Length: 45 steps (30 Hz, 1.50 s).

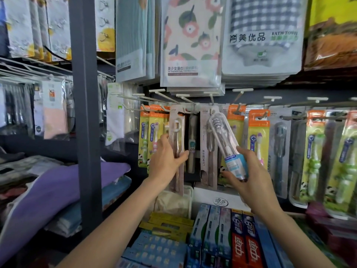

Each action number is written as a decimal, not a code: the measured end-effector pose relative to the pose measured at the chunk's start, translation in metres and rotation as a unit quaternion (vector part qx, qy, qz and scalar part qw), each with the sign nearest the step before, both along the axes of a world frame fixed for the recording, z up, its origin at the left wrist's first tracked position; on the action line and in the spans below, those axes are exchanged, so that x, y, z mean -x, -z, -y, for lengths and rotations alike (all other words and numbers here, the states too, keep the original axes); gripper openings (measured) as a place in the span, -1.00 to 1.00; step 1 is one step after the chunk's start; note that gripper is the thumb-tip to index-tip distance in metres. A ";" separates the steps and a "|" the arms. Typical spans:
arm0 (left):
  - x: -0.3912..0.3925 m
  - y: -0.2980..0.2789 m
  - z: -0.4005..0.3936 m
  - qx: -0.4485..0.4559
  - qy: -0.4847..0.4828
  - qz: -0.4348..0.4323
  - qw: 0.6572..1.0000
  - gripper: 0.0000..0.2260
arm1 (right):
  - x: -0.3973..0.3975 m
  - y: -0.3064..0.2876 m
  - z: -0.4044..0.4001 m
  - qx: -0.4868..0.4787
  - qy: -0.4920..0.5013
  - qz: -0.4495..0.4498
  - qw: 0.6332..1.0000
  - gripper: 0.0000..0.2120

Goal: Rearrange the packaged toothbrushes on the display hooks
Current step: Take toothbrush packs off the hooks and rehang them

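Note:
My left hand [167, 158] grips a beige carded toothbrush pack [176, 136] that hangs from a hook in the display row. My right hand [249, 174] holds a clear tube pack with a toothbrush and a blue label [226, 144], tilted, its top near a hook at the centre. Another beige pack [207, 149] hangs between the two. Yellow and orange children's toothbrush packs [257, 136] hang to the right, and similar ones [148, 136] to the left. The white hooks [183, 98] stick out towards me above the packs.
Packaged towels [191, 45] hang above the hooks. Toothpaste boxes [239, 238] lie stacked below my arms. A grey upright post [86, 113] stands to the left, with folded purple cloth [58, 186] beside it. More green toothbrush packs [313, 157] hang at the right.

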State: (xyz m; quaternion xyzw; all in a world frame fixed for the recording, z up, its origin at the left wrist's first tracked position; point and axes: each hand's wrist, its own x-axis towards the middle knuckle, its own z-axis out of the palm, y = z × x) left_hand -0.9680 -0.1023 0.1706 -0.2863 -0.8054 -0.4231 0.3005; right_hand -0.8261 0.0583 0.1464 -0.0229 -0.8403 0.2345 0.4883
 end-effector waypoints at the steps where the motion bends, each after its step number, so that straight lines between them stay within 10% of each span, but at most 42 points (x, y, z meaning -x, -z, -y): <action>1: -0.001 0.000 -0.001 0.007 -0.006 -0.004 1.000 -0.35 | -0.001 -0.001 0.000 -0.019 0.012 0.001 1.000 -0.48; 10: -0.006 -0.004 0.011 -0.058 0.111 0.120 0.985 -0.38 | 0.017 0.009 0.009 0.017 0.015 0.011 1.000 -0.50; 18: -0.001 0.010 0.040 0.066 -0.010 0.071 0.995 -0.32 | 0.047 0.049 0.038 -0.054 0.095 0.060 0.992 -0.45; 28: -0.039 0.048 0.029 0.069 0.058 0.040 0.995 -0.47 | 0.029 0.013 0.068 0.128 -0.175 0.033 0.976 -0.50; 37: -0.063 0.013 -0.008 0.054 0.214 -0.004 0.975 -0.60 | -0.008 -0.022 0.031 0.208 -0.096 -0.109 0.967 -0.84; 45: -0.065 -0.002 -0.021 0.016 0.255 0.024 0.967 -0.75 | -0.019 -0.056 0.008 0.073 0.023 -0.060 0.995 -0.75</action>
